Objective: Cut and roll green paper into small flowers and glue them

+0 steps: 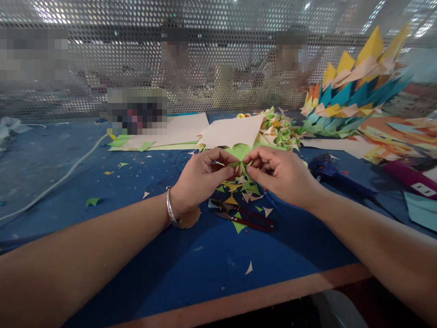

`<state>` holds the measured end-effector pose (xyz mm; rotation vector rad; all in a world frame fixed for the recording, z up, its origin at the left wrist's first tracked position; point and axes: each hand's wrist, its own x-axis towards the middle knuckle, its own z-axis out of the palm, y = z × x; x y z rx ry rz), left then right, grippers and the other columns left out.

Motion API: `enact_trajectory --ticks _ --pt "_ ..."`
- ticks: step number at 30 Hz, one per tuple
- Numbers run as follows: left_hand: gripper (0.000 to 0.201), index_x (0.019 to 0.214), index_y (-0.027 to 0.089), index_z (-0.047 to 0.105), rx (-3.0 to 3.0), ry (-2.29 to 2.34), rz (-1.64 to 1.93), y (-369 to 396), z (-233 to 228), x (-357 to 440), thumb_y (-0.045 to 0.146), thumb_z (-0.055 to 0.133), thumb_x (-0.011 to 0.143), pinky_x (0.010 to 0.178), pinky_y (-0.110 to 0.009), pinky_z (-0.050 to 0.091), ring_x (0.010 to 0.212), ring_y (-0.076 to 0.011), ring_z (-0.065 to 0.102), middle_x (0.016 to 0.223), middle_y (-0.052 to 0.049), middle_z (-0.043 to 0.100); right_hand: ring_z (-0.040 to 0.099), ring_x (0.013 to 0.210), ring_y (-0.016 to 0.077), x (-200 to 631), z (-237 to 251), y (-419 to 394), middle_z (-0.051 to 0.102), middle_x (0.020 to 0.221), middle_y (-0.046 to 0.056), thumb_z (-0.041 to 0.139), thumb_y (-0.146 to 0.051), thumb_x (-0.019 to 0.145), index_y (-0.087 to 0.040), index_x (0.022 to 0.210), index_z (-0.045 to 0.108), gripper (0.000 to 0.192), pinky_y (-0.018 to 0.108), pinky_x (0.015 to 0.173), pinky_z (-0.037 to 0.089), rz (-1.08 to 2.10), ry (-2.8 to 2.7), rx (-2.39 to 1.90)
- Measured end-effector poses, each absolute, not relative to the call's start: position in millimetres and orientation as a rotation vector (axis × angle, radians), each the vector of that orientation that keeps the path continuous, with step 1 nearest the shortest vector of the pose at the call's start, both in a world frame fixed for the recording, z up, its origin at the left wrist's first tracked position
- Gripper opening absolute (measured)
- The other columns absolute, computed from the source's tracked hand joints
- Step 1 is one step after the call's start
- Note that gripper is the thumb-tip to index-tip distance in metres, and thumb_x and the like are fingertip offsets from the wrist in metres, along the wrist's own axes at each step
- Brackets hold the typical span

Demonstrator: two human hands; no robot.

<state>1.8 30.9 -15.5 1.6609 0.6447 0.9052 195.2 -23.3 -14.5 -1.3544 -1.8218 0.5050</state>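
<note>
Green paper, thin and matte, forms the small folded piece (241,155) pinched at frame centre. Both hands meet on it: the left hand (201,180) closes thumb and forefinger on its left side, the right hand (278,175) does the same on its right side, remaining fingers curled in. One smooth metal bangle (170,207) circles the left wrist.

Blue felt-like covering lines the tabletop (191,264), edged with an orange-brown strip at the bottom. Directly below the hands lies one pair of red-handled snips (247,218) among many triangular offcuts (239,191) (green, yellow, white; too many to count). One dark blue glue gun (329,171) lies right of centre. At upper right stands one layered construction of pointed paper units (351,98) in yellow, cream, teal and orange. Cream sheets (191,127) lie flat above centre, beside a heap of small rolled paper flowers (282,130). One white cable (58,180) curves across the left. Perforated metal mesh (218,54) closes the background.
</note>
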Motion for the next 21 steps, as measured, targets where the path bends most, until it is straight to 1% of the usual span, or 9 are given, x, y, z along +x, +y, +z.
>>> enact_trajectory --ticks 5,11,17,21 --pt "0.013 0.088 0.015 0.066 1.613 0.645 0.861 28.1 -14.8 1.6 0.021 0.069 0.076 0.083 -0.029 0.059 0.08 -0.0132 0.069 0.086 -0.003 0.07 0.054 0.056 0.0092 195.8 -13.2 -24.5 0.068 0.078 0.003 0.064 -0.025 0.086 -0.017 0.096 0.067 0.013 0.024 0.051 0.042 0.487 -1.868 -1.346" --pt "0.018 0.091 0.015 0.066 1.568 0.624 0.836 27.4 -16.2 -0.1 0.025 0.072 0.077 0.083 -0.03 0.059 0.08 -0.0139 0.07 0.087 -0.003 0.07 0.058 0.061 0.0111 193.9 -9.8 -26.6 0.071 0.08 0.003 0.064 -0.023 0.086 -0.017 0.088 0.066 0.006 0.025 0.055 0.045 0.494 -1.855 -1.317" --pt "0.017 0.087 0.015 0.068 1.538 0.599 0.824 27.9 -17.1 -1.6 0.026 0.075 0.077 0.081 -0.029 0.058 0.076 -0.0127 0.069 0.083 -0.001 0.07 0.058 0.059 0.0107 195.2 -10.1 -27.2 0.071 0.078 0.003 0.064 -0.026 0.089 -0.017 0.09 0.067 0.01 0.025 0.053 0.044 0.496 -1.884 -1.317" --pt "0.014 0.088 0.015 0.069 1.545 0.608 0.801 27.7 -15.7 -2.2 0.026 0.072 0.08 0.08 -0.029 0.058 0.075 -0.0124 0.068 0.084 -0.002 0.072 0.06 0.06 0.0114 196.2 -10.0 -27.2 0.071 0.08 0.004 0.063 -0.026 0.089 -0.017 0.088 0.067 0.011 0.025 0.054 0.045 0.524 -1.893 -1.308"
